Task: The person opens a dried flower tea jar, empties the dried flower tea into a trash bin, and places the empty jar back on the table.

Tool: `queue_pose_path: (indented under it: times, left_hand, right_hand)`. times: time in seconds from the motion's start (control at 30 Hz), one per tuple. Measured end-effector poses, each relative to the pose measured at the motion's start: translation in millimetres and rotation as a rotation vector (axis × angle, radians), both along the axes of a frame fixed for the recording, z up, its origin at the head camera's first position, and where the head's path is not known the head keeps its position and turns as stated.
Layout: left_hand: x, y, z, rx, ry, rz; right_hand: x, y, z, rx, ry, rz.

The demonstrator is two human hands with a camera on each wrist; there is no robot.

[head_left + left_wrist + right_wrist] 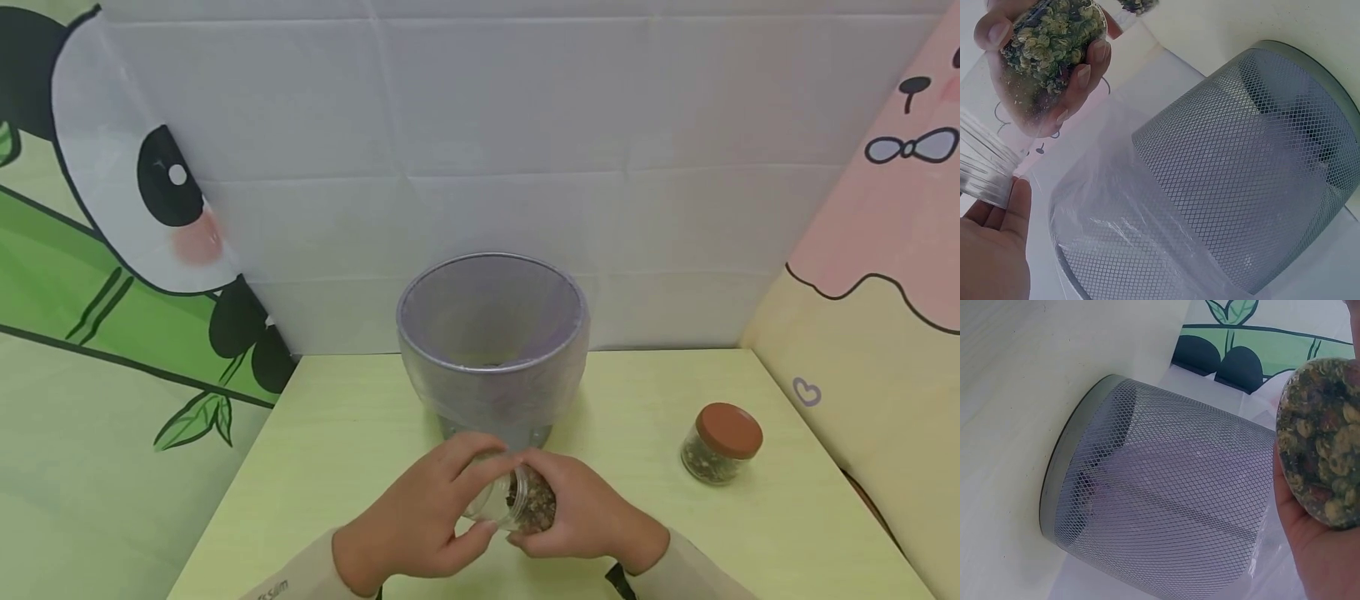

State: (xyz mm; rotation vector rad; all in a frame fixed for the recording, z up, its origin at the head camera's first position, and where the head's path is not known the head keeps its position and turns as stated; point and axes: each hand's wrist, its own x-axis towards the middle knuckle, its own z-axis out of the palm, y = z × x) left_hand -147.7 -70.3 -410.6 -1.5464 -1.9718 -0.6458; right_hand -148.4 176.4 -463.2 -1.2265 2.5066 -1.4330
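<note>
My right hand (581,504) grips a clear jar of dried flowers (536,500), tipped on its side, with its contents gathered toward the right hand. In the left wrist view the yellowish buds (1054,40) show through the jar wall, and the right wrist view shows the jar's round base (1325,444). My left hand (431,512) pinches a clear ridged piece (985,165) between thumb and fingers, at the jar's left end. Both hands are held in front of a mesh wastebasket (487,392) lined with a thin translucent plastic bag (1104,200).
A second jar (708,462) of dried material with a reddish-brown lid (729,431) stands upright on the pale table (322,433), to the right. White cloth (510,125) hangs behind the table, and printed cartoon panels flank it at left and right.
</note>
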Motion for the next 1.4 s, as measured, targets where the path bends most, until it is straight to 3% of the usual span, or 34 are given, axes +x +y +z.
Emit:
queue_pose_path:
  times: [0.23,0.53,0.73,1.0,1.17,1.4]
  left_hand:
    - [-0.3,-5,2.4,0.007,-0.034,0.047]
    - [-4.0,-26,1.8,0.026,-0.168,0.295]
    - [-3.7,-46,-15.2,0.064,-0.239,0.444]
    - [-15.1,-73,-41.0,0.04,-0.201,0.56]
    - [-29.4,-92,-55.9,-0.025,-0.238,0.616]
    - [-40.5,-115,-76.3,-0.17,-0.37,0.712]
  right_hand:
    - [0.4,0,-0.1,0.004,-0.02,-0.021]
    - [0.2,2,0.1,-0.002,-0.017,-0.032]
    - [0.5,5,0.1,-0.014,0.001,-0.044]
    - [2.5,8,-0.7,-0.051,-0.008,-0.068]
    - [3.4,9,0.0,-0.061,-0.013,-0.092]
    - [4.0,13,-2.8,-0.061,-0.013,-0.148]
